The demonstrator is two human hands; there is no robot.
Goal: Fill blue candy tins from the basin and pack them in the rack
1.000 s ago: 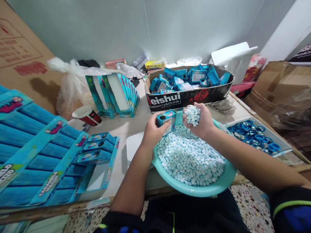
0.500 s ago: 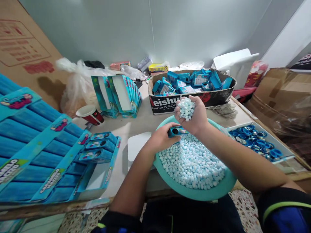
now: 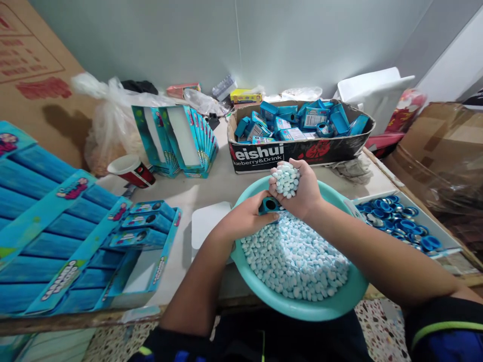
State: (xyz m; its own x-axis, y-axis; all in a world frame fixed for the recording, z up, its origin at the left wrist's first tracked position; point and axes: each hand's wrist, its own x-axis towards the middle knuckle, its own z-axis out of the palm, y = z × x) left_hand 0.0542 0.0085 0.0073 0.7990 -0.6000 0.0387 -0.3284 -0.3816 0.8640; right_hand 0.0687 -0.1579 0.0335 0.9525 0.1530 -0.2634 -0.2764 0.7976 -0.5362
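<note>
Saw at far left a packed blue display tray (image 3: 53, 256), and beside it a part-filled tray (image 3: 141, 271) with three blue candy boxes (image 3: 147, 221). Noted behind these a paper cup (image 3: 138, 173) and nested display cartons (image 3: 184, 136) set upright. Came next to a white plastic slab (image 3: 207, 218), partly behind the left arm. Found the left hand (image 3: 245, 216) over the left side of a turquoise basin (image 3: 302, 310), clamped on a small blue candy box (image 3: 269, 205). Saw the thumb along the box's near side, the forefinger along the far side, and the uncovered round hole between them, facing the camera. Could not make out the remaining fingertips. Observed just beside the hole the right hand (image 3: 307, 188), fingers curled together around a handful of pale candies (image 3: 286, 179). Could not tell whether touching the box or just above it. Spotted loose candies (image 3: 302, 256) spread in the basin below, a black-fronted carton (image 3: 298, 155) of jumbled blue boxes (image 3: 313, 117) behind, and, rightmost, a white tray (image 3: 447, 251) of blue caps (image 3: 405, 225).
</note>
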